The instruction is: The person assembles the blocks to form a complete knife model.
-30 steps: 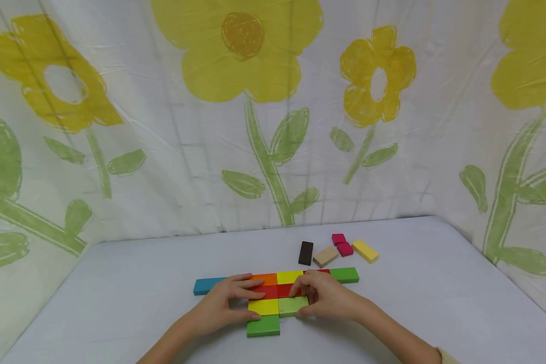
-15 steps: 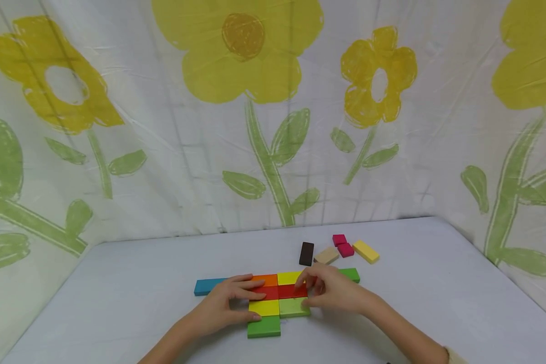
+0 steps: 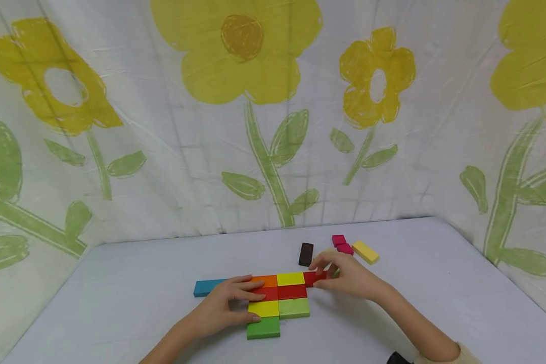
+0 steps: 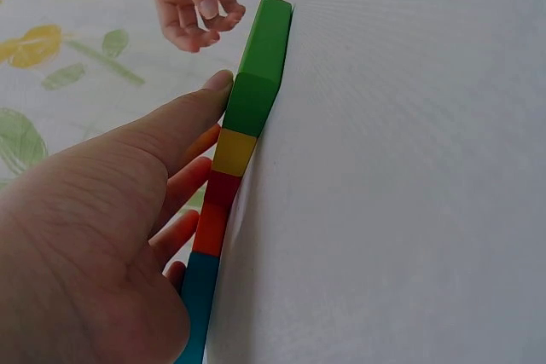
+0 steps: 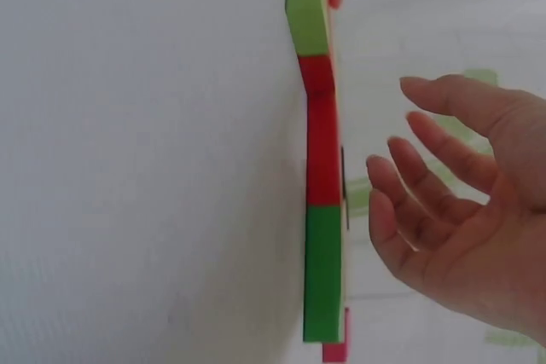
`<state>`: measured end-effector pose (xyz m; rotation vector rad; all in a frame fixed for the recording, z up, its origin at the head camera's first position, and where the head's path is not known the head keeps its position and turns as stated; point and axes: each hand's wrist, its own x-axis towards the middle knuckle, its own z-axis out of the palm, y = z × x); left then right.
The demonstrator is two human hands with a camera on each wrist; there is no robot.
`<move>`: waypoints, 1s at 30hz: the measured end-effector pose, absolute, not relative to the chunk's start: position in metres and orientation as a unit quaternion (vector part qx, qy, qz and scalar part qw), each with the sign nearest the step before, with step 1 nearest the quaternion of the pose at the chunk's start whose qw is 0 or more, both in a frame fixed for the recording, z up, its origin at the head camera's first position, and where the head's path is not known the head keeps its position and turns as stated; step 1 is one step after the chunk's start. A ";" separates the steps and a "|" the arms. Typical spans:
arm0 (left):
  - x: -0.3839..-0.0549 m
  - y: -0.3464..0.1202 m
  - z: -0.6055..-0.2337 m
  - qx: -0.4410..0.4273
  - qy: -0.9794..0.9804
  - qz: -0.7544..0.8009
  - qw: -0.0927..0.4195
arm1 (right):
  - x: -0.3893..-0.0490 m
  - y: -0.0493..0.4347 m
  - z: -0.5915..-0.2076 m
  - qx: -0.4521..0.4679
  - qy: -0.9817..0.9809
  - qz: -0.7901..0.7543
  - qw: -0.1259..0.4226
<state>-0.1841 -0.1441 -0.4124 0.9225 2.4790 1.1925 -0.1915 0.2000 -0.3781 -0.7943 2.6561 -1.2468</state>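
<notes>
Flat coloured blocks lie edge to edge on the table in a T-like shape. Its back row runs from a blue block [image 3: 208, 287] through an orange block [image 3: 266, 281], a yellow block [image 3: 291, 278] and a red block [image 3: 313, 279] to a green block [image 5: 322, 272]. Below sit more red, yellow and light green blocks [image 3: 293, 308], with a green block [image 3: 263, 329] at the front. My left hand [image 3: 218, 307] rests on the left side, fingers spread over the orange and red blocks, thumb at the front green one. My right hand [image 3: 352, 275] hovers over the right end, fingers loosely bent, holding nothing.
Behind the shape lie loose blocks: a dark brown one [image 3: 306, 254], two pink ones [image 3: 338, 240] and a pale yellow one [image 3: 365, 252]. A tan block is mostly hidden behind my right hand. A flower-print cloth [image 3: 195, 151] hangs along the table's back edge.
My right hand has left the light green block and moved right and away from me, over the back row's right end. My left hand stays in place.
</notes>
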 end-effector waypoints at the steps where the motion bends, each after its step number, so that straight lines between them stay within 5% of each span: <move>1: -0.184 -0.144 -0.412 0.316 0.848 0.408 0.120 | -0.193 0.202 -0.377 -0.258 0.874 -0.409 0.047; 30: -0.184 -0.144 -0.412 0.316 0.849 0.407 0.119 | -0.220 0.277 -0.383 -0.088 0.929 -0.351 -0.075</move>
